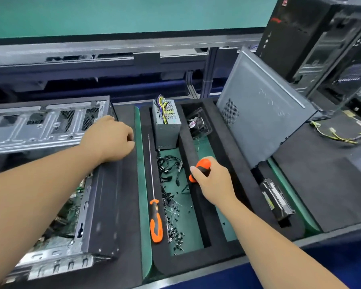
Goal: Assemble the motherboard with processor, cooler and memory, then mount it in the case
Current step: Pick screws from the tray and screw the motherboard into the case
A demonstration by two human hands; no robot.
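The right hand (pixel 214 180) gripped an orange-and-black screwdriver handle (pixel 200 168); the left hand (pixel 111 138), fingers curled, rested on the open grey metal computer case (pixel 104 205).

Setting: PC assembly workshop, production-line type. Evidence: desk (pixel 331 184) covered in black mat, foam tray (pixel 196 261) with cut compartments holding loose screws (pixel 175 232), cables and a screwdriver (pixel 155 222); finished tower cases (pixel 313 38) stacked at far right; aluminium framing (pixel 208 71) behind.
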